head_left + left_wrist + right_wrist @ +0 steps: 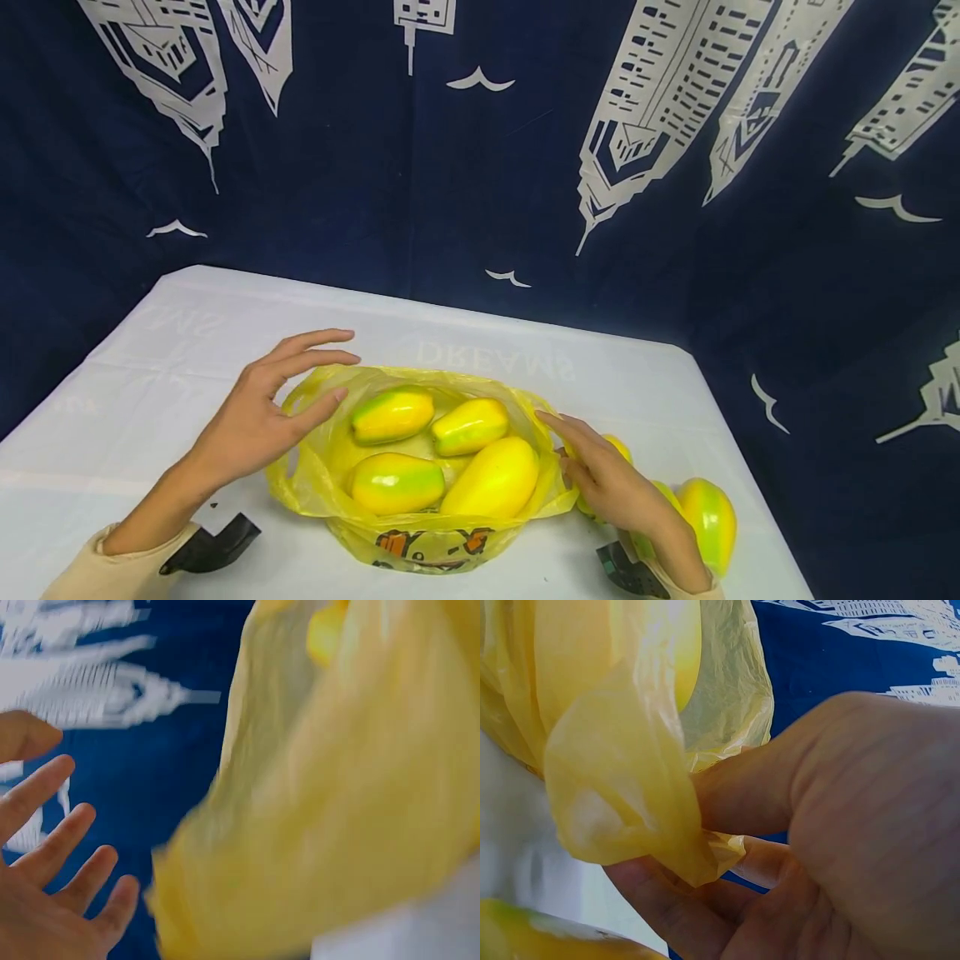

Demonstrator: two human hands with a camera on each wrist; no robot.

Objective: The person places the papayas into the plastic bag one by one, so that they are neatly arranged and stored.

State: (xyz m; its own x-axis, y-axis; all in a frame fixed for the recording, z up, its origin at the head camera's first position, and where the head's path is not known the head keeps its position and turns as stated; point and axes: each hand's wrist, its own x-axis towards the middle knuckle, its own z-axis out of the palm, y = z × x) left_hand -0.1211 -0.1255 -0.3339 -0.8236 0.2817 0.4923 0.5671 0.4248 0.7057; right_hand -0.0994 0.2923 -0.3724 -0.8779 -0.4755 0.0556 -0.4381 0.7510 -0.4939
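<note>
A yellow plastic bag (352, 537) stands on the table with its mouth spread wide. Inside lie several smooth yellow-green fruits, among them a plain yellow mango (495, 479) at the front right and a greener one (393, 414) at the back left. My left hand (255, 417) hovers by the bag's left rim with fingers spread; the left wrist view shows a gap between its fingertips and the yellow film (337, 825). On the other side, my right hand (611, 483) holds the bag's right handle (622, 780) between thumb and fingers.
More yellow-green fruits (708, 521) lie on the table to the right, partly behind my right hand and forearm. A white cloth (247, 308) covers the table. Behind it hangs a dark blue curtain (360, 192) with white buildings.
</note>
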